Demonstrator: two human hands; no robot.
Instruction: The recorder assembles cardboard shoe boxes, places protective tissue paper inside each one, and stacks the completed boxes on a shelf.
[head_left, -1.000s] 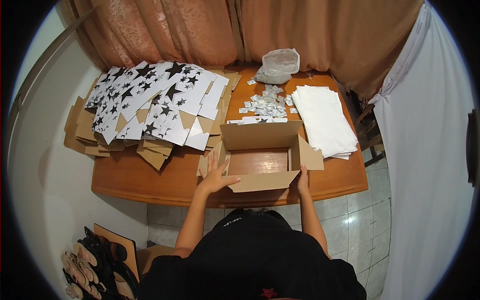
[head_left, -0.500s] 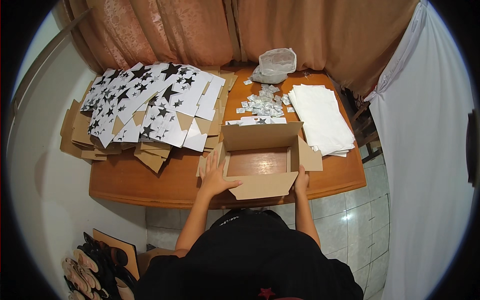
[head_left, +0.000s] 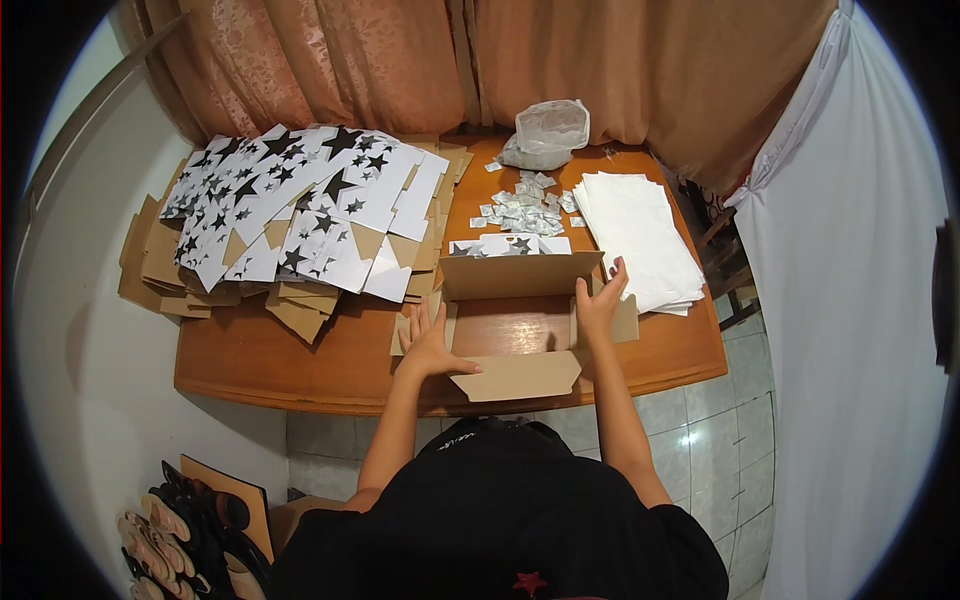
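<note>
A brown cardboard box (head_left: 520,277) stands at the table's near side, its flaps unfolded and the wooden tabletop showing through its middle. Its outer back face carries a white star print. My left hand (head_left: 430,345) lies against the left side with fingers spread, the thumb reaching over the near flap (head_left: 520,376). At the right side, my right hand (head_left: 600,300) is over the side flap, thumb and fingers apart, near the back right corner. Whether its palm presses on the cardboard I cannot tell.
Flat star-printed cardboard pieces (head_left: 300,210) pile up on the left of the table (head_left: 270,350). Behind the box lie small clear-and-silver packets (head_left: 525,212) and an open plastic bag (head_left: 550,135). White sheets (head_left: 640,240) are stacked at right. Shoes (head_left: 190,530) stand below left.
My right hand has moved from the near right corner up and away from me, toward the back right corner, its fingers opening. The left hand stays at the left side.
</note>
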